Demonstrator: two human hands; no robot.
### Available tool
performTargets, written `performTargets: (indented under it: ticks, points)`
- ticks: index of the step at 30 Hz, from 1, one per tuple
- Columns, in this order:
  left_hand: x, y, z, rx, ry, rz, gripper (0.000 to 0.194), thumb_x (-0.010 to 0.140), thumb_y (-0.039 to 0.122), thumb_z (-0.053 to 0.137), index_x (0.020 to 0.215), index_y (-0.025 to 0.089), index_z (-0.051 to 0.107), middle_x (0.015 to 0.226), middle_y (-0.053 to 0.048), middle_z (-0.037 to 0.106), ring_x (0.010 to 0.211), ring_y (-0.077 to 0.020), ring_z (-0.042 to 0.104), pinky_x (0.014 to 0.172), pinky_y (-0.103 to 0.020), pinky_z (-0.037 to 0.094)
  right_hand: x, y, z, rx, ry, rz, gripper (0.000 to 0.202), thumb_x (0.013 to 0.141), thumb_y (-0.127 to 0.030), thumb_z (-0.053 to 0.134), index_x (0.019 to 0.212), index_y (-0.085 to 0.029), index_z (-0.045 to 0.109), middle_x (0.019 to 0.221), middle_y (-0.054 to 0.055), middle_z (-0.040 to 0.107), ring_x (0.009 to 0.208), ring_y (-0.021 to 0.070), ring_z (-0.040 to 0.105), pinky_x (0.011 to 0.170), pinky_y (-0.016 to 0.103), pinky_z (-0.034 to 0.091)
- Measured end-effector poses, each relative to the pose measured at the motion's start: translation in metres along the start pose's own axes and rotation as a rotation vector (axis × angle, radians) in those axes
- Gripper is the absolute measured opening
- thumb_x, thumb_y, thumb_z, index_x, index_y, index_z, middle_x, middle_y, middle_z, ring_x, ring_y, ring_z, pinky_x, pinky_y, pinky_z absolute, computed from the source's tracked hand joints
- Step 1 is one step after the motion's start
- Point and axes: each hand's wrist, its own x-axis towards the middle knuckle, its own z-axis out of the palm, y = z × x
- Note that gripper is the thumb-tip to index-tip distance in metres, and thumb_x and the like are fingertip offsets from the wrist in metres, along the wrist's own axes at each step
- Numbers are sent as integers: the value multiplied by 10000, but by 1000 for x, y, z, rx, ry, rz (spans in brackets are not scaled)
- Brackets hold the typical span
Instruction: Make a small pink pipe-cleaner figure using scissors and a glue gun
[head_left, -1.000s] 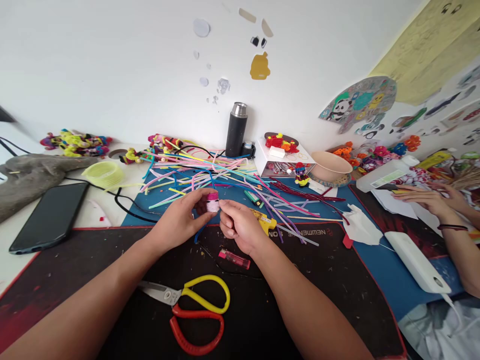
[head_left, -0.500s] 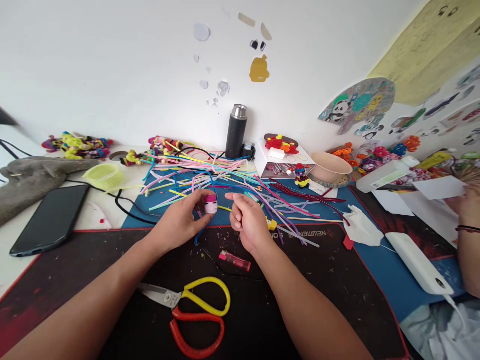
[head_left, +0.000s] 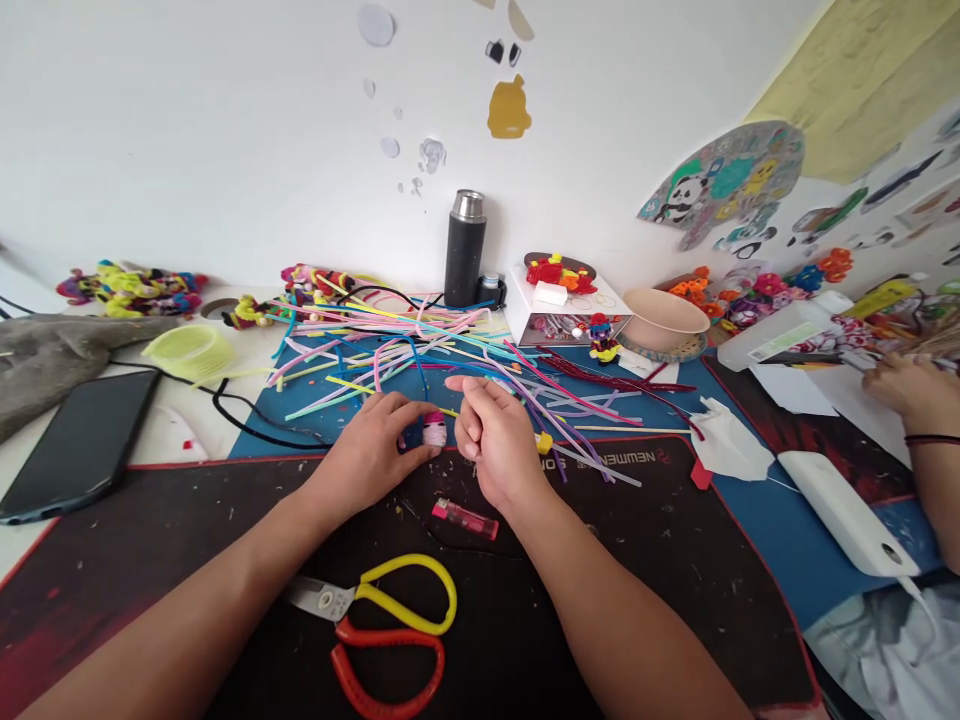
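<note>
Between the thumb and fingers of my left hand (head_left: pixel 371 445) is a small pink-and-white pipe-cleaner piece (head_left: pixel 434 431); part of it is hidden behind the fingers. My right hand (head_left: pixel 501 445) is held close to the right of it, fingers curled in and the index finger pointing left. Whatever its fingers may hold is hidden. Below the hands a pink lighter (head_left: pixel 465 519) lies on the black mat (head_left: pixel 622 620). Nearer to me are scissors (head_left: pixel 409 595) with one yellow and one red handle, blades under my left forearm.
Loose coloured pipe cleaners (head_left: pixel 352 330) spread behind my hands. A black thermos (head_left: pixel 465 250) stands by the wall, beside a white box (head_left: pixel 540 325). A phone (head_left: pixel 82 435) lies left, a white power bank (head_left: pixel 844 515) right. Another person's hand (head_left: pixel 904 385) is at far right.
The view has tilted down slightly. My left hand has lowered and turned the pink-and-white piece, bringing it nearer my right hand. The other person's hand at far right has moved.
</note>
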Motion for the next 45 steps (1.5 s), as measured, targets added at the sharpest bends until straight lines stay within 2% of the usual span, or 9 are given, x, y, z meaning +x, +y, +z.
performTargets:
  ticks: [16,20,23,29,36,38,40,43,45]
  points:
    - [-1,-5,3,112,-11,-5,489,1038,490,671,1436,206,702,1192,-141,722,1121,-366,668,1030,-529,541,-4,-2,5,-13,-44,26,408,854,-578,867,960,-193,778,508,-109,390,411,77,335,430,256,235]
    - [1,-10,-6,20,-13,-51,684,1021,674,654,1506,192,653,1149,-138,751,1040,-351,713,953,-480,557,-4,-4,3,-24,-24,25,400,845,-570,862,957,-196,776,513,-105,408,408,78,346,437,258,227]
    - [5,-15,-20,-7,5,-126,638,1048,698,584,1438,206,703,1081,-115,803,1006,-337,748,933,-453,543,-4,-5,3,-31,-19,21,392,847,-565,859,957,-198,776,515,-106,403,411,80,346,443,261,226]
    - [9,-19,-47,-33,280,-293,426,1063,599,582,1118,229,787,1128,-84,825,1041,-301,721,942,-394,511,-2,-8,4,-32,-5,-21,517,842,-692,859,784,-212,676,490,-113,323,399,74,313,434,265,223]
    - [-6,-32,-103,10,558,-499,463,1090,603,559,1200,190,736,1012,2,748,850,-188,589,775,-281,425,-6,-7,6,-95,19,-39,652,891,-696,817,622,-243,433,482,-97,308,395,72,325,432,257,220]
    - [-9,-35,-122,8,512,-529,432,1043,604,600,1057,203,760,877,8,743,815,-197,597,743,-280,430,-6,-5,4,-116,28,-32,656,868,-699,836,613,-243,438,477,-98,314,397,70,315,422,251,225]
    - [-8,-37,-132,-31,294,-469,427,974,623,617,883,229,753,794,-2,746,771,-218,619,695,-293,444,-5,-3,3,-139,9,-14,635,832,-730,851,631,-240,502,463,-102,326,390,72,316,411,245,218]
    - [-5,-40,-127,-58,66,-391,400,807,677,721,739,284,749,631,7,674,608,-228,591,590,-316,421,0,0,4,-193,-67,5,620,832,-750,848,652,-231,561,459,-96,367,382,78,351,413,244,226]
    - [-4,-43,-113,-23,-113,-267,284,786,606,757,792,324,788,643,12,673,581,-236,603,569,-323,416,3,1,8,-219,-127,7,600,861,-739,835,671,-226,590,461,-90,397,386,82,376,426,246,248]
